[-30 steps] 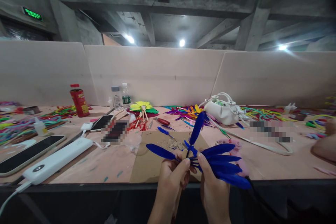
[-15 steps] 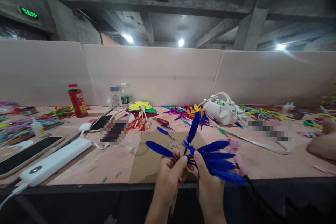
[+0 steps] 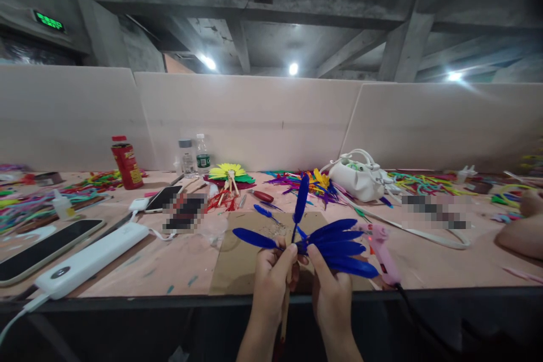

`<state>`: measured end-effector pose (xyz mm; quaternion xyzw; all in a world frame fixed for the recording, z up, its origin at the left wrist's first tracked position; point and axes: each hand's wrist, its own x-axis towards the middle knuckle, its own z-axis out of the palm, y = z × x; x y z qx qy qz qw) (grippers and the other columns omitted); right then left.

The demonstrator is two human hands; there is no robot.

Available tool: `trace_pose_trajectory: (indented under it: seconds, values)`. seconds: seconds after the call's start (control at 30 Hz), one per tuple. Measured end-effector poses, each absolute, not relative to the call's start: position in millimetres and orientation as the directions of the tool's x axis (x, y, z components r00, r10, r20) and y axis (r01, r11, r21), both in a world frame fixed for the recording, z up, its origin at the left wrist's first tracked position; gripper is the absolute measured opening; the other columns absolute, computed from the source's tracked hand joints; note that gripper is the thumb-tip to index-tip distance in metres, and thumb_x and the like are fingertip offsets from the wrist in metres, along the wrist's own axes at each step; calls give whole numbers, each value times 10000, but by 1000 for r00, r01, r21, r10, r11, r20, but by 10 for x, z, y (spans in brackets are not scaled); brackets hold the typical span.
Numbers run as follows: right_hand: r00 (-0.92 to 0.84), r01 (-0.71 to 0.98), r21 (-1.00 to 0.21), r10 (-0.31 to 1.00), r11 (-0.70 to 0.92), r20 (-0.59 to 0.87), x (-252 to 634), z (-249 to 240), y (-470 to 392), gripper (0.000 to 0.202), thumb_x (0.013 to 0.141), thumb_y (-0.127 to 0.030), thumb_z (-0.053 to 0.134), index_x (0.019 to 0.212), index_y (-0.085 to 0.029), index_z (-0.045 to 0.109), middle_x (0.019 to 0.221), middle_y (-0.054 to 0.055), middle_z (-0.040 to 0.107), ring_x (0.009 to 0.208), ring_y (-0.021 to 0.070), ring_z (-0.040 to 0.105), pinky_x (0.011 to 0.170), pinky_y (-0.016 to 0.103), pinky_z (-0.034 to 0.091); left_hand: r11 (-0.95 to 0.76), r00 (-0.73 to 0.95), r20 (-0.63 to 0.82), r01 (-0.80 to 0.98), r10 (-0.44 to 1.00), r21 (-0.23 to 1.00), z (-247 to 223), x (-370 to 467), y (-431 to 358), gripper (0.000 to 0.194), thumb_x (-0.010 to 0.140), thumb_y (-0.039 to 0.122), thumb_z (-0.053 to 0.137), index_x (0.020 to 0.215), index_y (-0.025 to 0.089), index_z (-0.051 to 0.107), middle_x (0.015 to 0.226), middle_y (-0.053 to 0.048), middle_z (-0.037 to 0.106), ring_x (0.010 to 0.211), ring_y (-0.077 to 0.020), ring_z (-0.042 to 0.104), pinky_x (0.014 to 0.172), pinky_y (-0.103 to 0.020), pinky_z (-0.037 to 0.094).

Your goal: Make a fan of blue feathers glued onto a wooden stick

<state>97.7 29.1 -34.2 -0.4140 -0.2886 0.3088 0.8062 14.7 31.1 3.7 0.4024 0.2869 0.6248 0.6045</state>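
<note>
Blue feathers (image 3: 339,246) are fanning out between the person's two hands, above the front edge of the table (image 3: 178,254), in the head camera's view. The left hand (image 3: 274,271) is gripping a wooden stick (image 3: 285,314), its thumb closing over the stick near the top, while the lower end is hanging down in front of the table's edge. The right hand (image 3: 331,285) is pinching the feathers close to their quills, and most of the blades are spreading toward the table's right edge. One feather is standing nearly upright above the stick, and another is pointing toward the left edge.

Brown cardboard (image 3: 233,263) is lying under the hands, reaching the middle of the front edge. A loose blue feather (image 3: 263,211) is resting by the cardboard's far edge. Just right of the cardboard, a pink glue gun (image 3: 385,257) is lying near the front edge, its cord running over it.

Toward the front left corner, a white power bank (image 3: 91,260) is sitting beside a phone (image 3: 51,249). Along the back edge, a red bottle (image 3: 127,167), a yellow feather flower (image 3: 229,171) and a white bag (image 3: 360,180) are standing in line. Another person's arm (image 3: 520,237) is resting at the far right.
</note>
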Motion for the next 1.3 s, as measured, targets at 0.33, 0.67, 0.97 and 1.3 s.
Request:
trace_pose_trajectory:
  seconds: [0.33,0.67,0.97,1.3]
  values:
    - [704,-129,-936,695,327,146,958,-209,173,479,721,-546,807,943,-121,819,1030,123,810,1147,393,680,1003,491,513,-52,127,131,-494,983,868,36,125,281,383,707,425,860,709,181,564,442,52,558,355,-56,409,353,-150,293]
    - [720,-195,-951,693,242,29,938,-147,159,531,664,-573,838,876,-86,824,759,97,799,1002,372,721,870,417,561,-53,133,134,-488,982,871,82,125,245,351,711,392,849,722,182,568,447,64,528,362,-43,367,369,-151,277]
    - [695,-190,-933,713,306,93,971,-196,197,407,674,-505,855,777,-115,807,799,95,804,1071,361,706,924,402,557,-33,143,121,-505,982,863,59,124,260,361,698,374,858,737,190,550,439,60,546,351,-41,364,368,-146,267]
    - [681,-232,-945,732,231,12,994,-250,236,538,639,-585,854,870,-100,824,893,115,819,1043,380,719,823,409,585,-23,156,124,-531,980,847,25,120,274,358,699,375,868,770,182,575,454,46,585,349,-43,368,367,-157,264]
